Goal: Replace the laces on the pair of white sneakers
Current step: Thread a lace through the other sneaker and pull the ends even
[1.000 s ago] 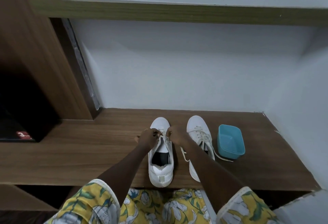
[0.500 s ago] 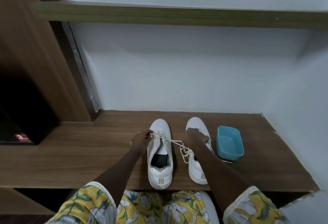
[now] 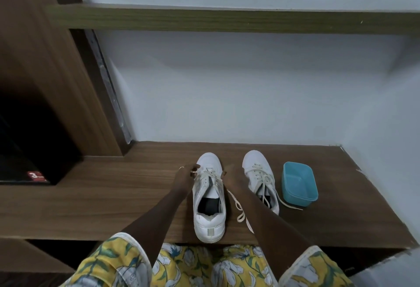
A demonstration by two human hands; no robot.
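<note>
Red label [image 3: 36,175]: "3" | left fingers [image 3: 192,172] pinch lace [image 3: 209,173] | right fingers [image 3: 223,174] pinch lace

Head-worn view, forward and down

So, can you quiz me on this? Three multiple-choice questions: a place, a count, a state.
1. Where is the blue tub? A. right of both sneakers B. left of both C. on the upper shelf
2. How many sneakers stand on the wooden ledge? A. one B. three C. two
3. The lace of the sneaker between the hands is: A. tied in a bow B. untied, held by both hands C. missing
Answers: 1 A, it sits rightmost; 2 C, a pair; 3 B, left hand and right hand pinch it.
</note>
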